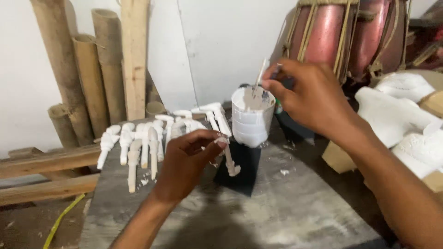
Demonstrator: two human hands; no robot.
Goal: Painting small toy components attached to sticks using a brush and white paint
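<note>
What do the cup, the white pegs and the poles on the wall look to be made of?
Cup: translucent plastic, ribbed, white-smeared.
Pegs: matte, chalky white, likely plaster or painted wood; cannot tell which.
Poles: bamboo, tan, hollow-ended.

Left hand (pixel 187 159): forearm enters from 6 o'clock, wrist bent, fingers curled, thumb and fingertips pinched together.
Right hand (pixel 307 97): forearm enters from 4 o'clock, raised higher, fingers pinched toward 10 o'clock.
</note>
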